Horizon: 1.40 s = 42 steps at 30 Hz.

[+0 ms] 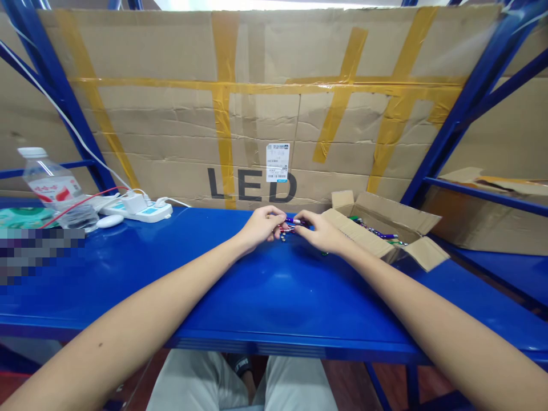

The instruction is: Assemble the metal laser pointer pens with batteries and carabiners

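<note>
My left hand (262,226) and my right hand (320,229) meet above the blue table, both with bent, closed fingers. Between them runs a slim, shiny purple pen-like stick (291,220), its left end at my left fingertips and its right end at my right ones. Just below it shows a red and silver slim piece (287,229), close to the fingertips of both hands. More small shiny pieces lie under the fingers, partly hidden. To the right, an open cardboard box (362,231) holds several similar slim pieces (379,233) in purple, green and silver.
A large taped cardboard carton (180,131) stands behind the blue table (274,297). At the left are a plastic bottle (53,188), a white power strip (148,211) with cables, and a white oval object (110,221). Blue metal posts (460,108) flank both sides.
</note>
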Motion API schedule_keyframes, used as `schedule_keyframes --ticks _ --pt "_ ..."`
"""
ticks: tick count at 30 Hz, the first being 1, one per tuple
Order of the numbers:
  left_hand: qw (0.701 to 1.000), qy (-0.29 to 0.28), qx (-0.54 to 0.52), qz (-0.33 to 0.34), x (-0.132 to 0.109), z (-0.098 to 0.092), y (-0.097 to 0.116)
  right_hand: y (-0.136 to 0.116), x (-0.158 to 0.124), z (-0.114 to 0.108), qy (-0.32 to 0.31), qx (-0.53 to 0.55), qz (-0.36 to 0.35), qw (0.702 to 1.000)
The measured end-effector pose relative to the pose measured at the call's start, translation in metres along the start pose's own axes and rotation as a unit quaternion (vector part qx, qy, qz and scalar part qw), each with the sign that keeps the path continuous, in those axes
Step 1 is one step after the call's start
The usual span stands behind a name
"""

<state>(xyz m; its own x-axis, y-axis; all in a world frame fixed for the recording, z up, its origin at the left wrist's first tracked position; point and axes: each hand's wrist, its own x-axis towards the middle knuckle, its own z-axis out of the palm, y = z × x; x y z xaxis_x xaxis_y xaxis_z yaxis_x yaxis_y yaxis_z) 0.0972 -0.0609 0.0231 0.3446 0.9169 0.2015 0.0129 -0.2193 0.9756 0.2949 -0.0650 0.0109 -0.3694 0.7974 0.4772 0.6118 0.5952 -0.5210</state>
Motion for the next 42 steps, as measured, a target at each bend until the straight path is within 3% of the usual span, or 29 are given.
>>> schedule_keyframes --ticks 5,9,12,15,19,27,42 --pt "0.998 -0.047 0.025 0.038 -0.001 0.002 -0.004 -0.012 -0.001 0.003 -0.062 0.133 0.025 0.989" --pt "0.999 0.045 0.015 0.028 0.005 -0.001 -0.002 -0.012 0.0 0.003 -0.032 0.141 0.052 0.988" --pt "0.989 0.098 -0.111 -0.007 0.012 -0.01 0.001 -0.01 0.002 0.001 0.0 0.138 0.068 0.988" --pt "0.97 0.069 -0.23 -0.032 0.015 -0.02 0.002 -0.01 0.003 0.0 0.012 0.143 0.082 0.986" --pt "0.958 0.021 -0.281 -0.046 0.015 -0.026 0.0 -0.012 0.002 0.002 -0.004 0.154 0.069 0.986" --pt "0.953 -0.044 -0.296 -0.055 0.01 -0.02 0.0 -0.027 -0.004 0.006 -0.013 0.12 0.016 0.993" --pt "0.951 -0.071 -0.295 -0.063 0.007 -0.02 0.002 -0.029 -0.004 0.003 -0.013 0.098 0.002 0.995"
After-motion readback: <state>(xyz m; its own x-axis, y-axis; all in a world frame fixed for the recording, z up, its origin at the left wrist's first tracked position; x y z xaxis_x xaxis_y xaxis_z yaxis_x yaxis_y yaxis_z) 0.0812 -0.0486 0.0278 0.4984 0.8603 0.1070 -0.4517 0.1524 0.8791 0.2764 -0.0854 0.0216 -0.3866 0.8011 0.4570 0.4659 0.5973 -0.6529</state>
